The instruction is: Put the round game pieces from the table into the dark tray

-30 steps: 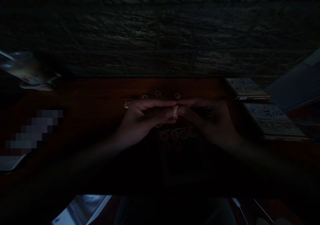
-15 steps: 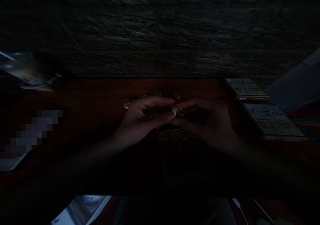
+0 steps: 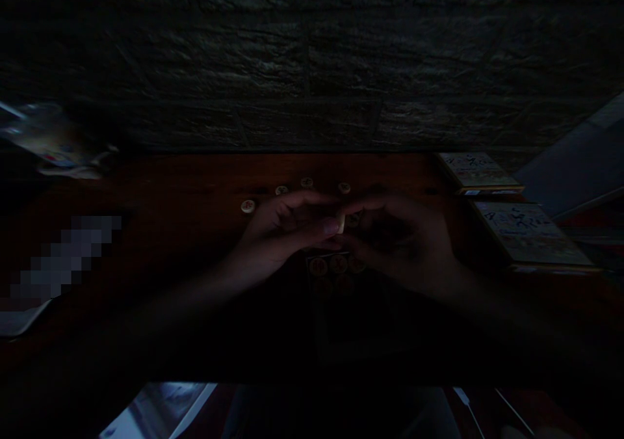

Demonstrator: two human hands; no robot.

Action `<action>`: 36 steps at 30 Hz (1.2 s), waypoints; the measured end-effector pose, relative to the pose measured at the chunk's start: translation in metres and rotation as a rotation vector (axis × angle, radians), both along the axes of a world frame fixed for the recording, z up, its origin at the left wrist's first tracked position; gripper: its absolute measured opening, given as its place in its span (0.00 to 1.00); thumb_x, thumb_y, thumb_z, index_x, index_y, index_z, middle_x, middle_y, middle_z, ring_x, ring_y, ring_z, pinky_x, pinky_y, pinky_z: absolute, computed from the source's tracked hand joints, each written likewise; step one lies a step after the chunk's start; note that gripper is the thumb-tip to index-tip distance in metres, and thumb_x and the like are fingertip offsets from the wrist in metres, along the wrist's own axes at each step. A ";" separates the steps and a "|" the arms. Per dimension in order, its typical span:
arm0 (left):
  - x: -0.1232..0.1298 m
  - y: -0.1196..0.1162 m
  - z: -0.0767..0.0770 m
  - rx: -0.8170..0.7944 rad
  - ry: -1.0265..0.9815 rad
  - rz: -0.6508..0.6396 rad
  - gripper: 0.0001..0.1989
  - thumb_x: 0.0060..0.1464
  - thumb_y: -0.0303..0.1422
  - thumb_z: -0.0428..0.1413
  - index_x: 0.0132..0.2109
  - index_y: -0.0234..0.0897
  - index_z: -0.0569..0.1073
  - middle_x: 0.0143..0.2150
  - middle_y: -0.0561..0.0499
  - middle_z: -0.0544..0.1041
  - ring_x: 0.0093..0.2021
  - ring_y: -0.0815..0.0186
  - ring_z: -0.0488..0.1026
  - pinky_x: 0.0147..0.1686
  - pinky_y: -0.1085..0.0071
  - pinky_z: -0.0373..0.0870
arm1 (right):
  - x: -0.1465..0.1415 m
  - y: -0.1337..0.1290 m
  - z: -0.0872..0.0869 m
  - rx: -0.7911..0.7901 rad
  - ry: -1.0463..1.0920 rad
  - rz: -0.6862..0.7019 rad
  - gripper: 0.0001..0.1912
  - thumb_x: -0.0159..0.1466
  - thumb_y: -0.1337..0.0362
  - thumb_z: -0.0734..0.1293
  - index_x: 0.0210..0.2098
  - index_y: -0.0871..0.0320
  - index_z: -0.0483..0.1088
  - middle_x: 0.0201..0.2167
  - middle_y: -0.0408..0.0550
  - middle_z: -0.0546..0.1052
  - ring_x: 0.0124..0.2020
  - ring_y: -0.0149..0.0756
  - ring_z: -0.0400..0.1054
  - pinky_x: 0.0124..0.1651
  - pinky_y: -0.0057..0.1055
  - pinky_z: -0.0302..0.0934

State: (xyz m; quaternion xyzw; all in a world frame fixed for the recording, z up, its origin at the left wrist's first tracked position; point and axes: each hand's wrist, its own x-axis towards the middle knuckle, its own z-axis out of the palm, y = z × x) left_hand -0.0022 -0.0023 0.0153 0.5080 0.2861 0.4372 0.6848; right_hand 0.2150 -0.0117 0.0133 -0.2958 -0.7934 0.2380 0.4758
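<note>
A pale Chinese chess piece (image 3: 341, 223) stands on edge between my hands above the table. My left hand (image 3: 273, 234) pinches it, with the thumb lying against its side. Around the same piece curve the thumb and forefinger of my right hand (image 3: 414, 237), their tips at its edge. Just below, several chess pieces (image 3: 318, 266) lie in rows in a dark, shallow tray (image 3: 319, 345). Another loose piece (image 3: 354, 219) shows behind the right fingers. Deep shadow hides much of the tray and the inside of both hands.
Beyond my hands lie loose chess pieces (image 3: 248, 206) on the wooden table (image 3: 195, 172). Two flat printed boxes (image 3: 531, 234) rest at the right. To the left are a clear cup (image 3: 53, 136) and a blurred-out flat object (image 3: 63, 260). A stone wall (image 3: 307, 68) closes the back.
My right fingers have spread slightly apart around the piece, and its thumb has moved lower. My left hand has dipped slightly, showing more of the loose pieces behind it.
</note>
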 end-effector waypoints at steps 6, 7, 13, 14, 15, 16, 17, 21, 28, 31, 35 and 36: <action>0.000 0.001 -0.001 0.033 0.007 0.029 0.17 0.53 0.28 0.74 0.49 0.37 0.83 0.43 0.50 0.87 0.40 0.65 0.86 0.41 0.75 0.83 | 0.000 0.000 0.001 0.016 -0.018 -0.020 0.16 0.64 0.70 0.77 0.51 0.55 0.77 0.42 0.44 0.80 0.33 0.29 0.72 0.34 0.28 0.66; -0.001 0.001 0.000 0.045 0.013 0.029 0.17 0.52 0.27 0.74 0.49 0.37 0.82 0.42 0.50 0.87 0.40 0.65 0.86 0.40 0.76 0.83 | 0.000 0.001 0.001 0.012 -0.022 -0.019 0.17 0.64 0.70 0.77 0.51 0.55 0.78 0.42 0.45 0.81 0.33 0.30 0.73 0.34 0.28 0.67; -0.004 0.003 0.000 0.123 0.076 0.057 0.22 0.49 0.25 0.75 0.51 0.38 0.81 0.43 0.50 0.87 0.40 0.65 0.85 0.40 0.74 0.81 | 0.001 0.006 -0.002 0.042 -0.031 -0.005 0.16 0.64 0.65 0.79 0.51 0.53 0.80 0.48 0.49 0.82 0.46 0.39 0.79 0.44 0.33 0.73; -0.004 0.003 0.000 0.130 0.080 0.056 0.23 0.48 0.24 0.75 0.52 0.38 0.81 0.43 0.50 0.87 0.41 0.64 0.85 0.40 0.73 0.81 | 0.001 0.006 -0.002 0.048 -0.025 0.000 0.16 0.64 0.65 0.79 0.50 0.53 0.80 0.49 0.49 0.82 0.48 0.40 0.79 0.46 0.33 0.74; -0.004 0.003 -0.001 0.135 0.079 0.051 0.24 0.48 0.24 0.75 0.52 0.38 0.81 0.44 0.49 0.88 0.41 0.63 0.85 0.41 0.73 0.81 | 0.001 0.006 -0.002 0.052 -0.022 0.005 0.16 0.64 0.66 0.79 0.50 0.53 0.80 0.49 0.49 0.82 0.49 0.40 0.79 0.48 0.33 0.74; -0.004 0.004 -0.002 0.138 0.072 0.042 0.23 0.48 0.24 0.75 0.52 0.38 0.81 0.44 0.49 0.87 0.42 0.63 0.85 0.41 0.73 0.81 | 0.001 0.006 -0.002 0.055 -0.020 0.007 0.16 0.64 0.67 0.79 0.50 0.53 0.80 0.50 0.49 0.82 0.50 0.39 0.79 0.48 0.33 0.74; -0.004 0.004 -0.002 0.139 0.062 0.033 0.23 0.49 0.25 0.75 0.52 0.38 0.81 0.45 0.49 0.87 0.42 0.63 0.85 0.41 0.73 0.81 | 0.001 0.006 -0.002 0.056 -0.021 0.011 0.16 0.64 0.67 0.79 0.51 0.54 0.80 0.49 0.49 0.82 0.49 0.39 0.79 0.48 0.33 0.73; -0.003 0.005 -0.005 0.119 0.022 -0.009 0.21 0.51 0.26 0.74 0.51 0.37 0.81 0.43 0.49 0.87 0.42 0.63 0.86 0.42 0.74 0.82 | 0.001 0.004 0.000 0.061 -0.032 0.018 0.16 0.65 0.69 0.77 0.52 0.54 0.79 0.47 0.48 0.81 0.42 0.34 0.78 0.42 0.29 0.72; -0.003 0.004 -0.003 0.119 0.102 0.043 0.22 0.49 0.29 0.75 0.51 0.38 0.81 0.44 0.48 0.88 0.42 0.60 0.86 0.41 0.71 0.83 | 0.000 0.004 0.000 0.040 -0.051 -0.004 0.18 0.64 0.67 0.78 0.53 0.52 0.79 0.46 0.48 0.81 0.40 0.35 0.77 0.39 0.31 0.71; -0.003 0.004 -0.002 0.140 0.111 0.060 0.23 0.48 0.28 0.76 0.51 0.38 0.80 0.42 0.48 0.87 0.41 0.60 0.86 0.39 0.72 0.82 | 0.000 0.005 0.000 0.023 -0.043 -0.018 0.17 0.64 0.63 0.79 0.52 0.50 0.79 0.47 0.48 0.81 0.44 0.39 0.79 0.43 0.34 0.74; -0.004 0.005 -0.002 0.153 0.121 0.048 0.25 0.47 0.27 0.76 0.52 0.39 0.80 0.43 0.48 0.88 0.43 0.59 0.86 0.41 0.70 0.82 | 0.000 0.005 0.000 0.037 -0.029 -0.005 0.13 0.64 0.64 0.79 0.48 0.50 0.80 0.47 0.47 0.82 0.46 0.40 0.79 0.47 0.36 0.75; -0.004 0.005 -0.003 0.154 0.124 0.041 0.25 0.47 0.27 0.76 0.52 0.39 0.80 0.44 0.48 0.88 0.44 0.59 0.86 0.41 0.70 0.82 | 0.000 0.005 0.000 0.039 -0.032 -0.001 0.12 0.64 0.64 0.79 0.47 0.50 0.80 0.47 0.48 0.82 0.46 0.39 0.79 0.46 0.36 0.75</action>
